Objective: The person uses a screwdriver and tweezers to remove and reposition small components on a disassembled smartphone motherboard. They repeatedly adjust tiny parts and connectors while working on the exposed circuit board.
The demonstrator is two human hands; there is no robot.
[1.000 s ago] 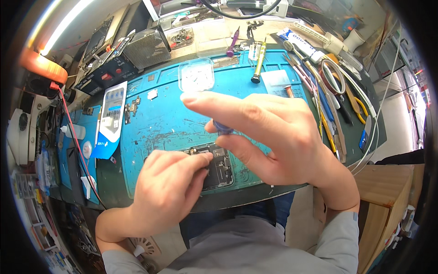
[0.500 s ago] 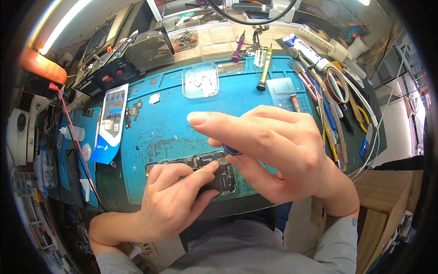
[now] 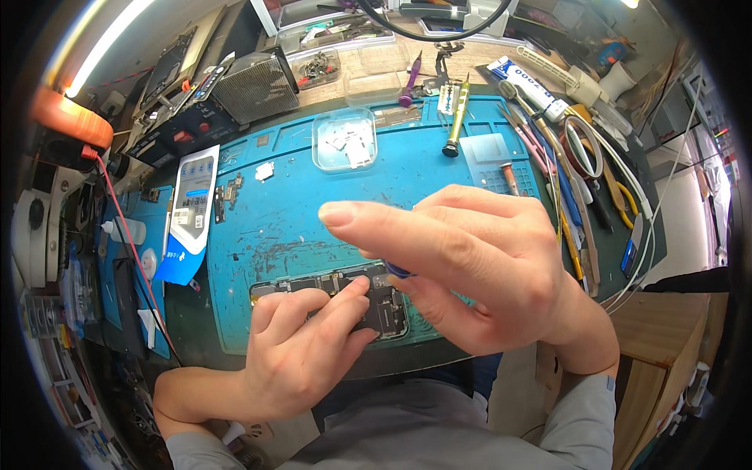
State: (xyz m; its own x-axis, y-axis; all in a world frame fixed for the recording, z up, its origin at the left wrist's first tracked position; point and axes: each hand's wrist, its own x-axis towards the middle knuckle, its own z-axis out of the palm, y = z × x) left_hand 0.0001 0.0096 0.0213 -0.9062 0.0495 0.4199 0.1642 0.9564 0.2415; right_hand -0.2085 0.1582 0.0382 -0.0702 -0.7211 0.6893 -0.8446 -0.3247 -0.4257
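An opened phone [image 3: 387, 315] lies at the near edge of the blue mat, its dark inner parts and metal frame showing. My left hand [image 3: 301, 352] holds it steady, with fingers bent, the index fingertip pressed on its inside and the thumb by its near side. Over the phone's right end, my right hand [image 3: 478, 270] pinches a dark blue tool handle [image 3: 398, 271] between thumb and fingers. The right index finger stretches out to the left above it. That hand hides most of the tool, including its tip.
The blue work mat [image 3: 290, 211] carries a clear tray [image 3: 345, 139] of small parts. A yellow-green screwdriver [image 3: 457, 117] lies farther back. Tweezers, pliers [image 3: 627, 207] and brushes crowd the right side. Left are a blue-and-white package [image 3: 192, 207] and a black box-shaped device [image 3: 184, 129].
The left fingers have shifted slightly, the middle finger now closer to the index. My right hand has moved a little, still holding the blue tool handle. The phone sits in nearly the same place.
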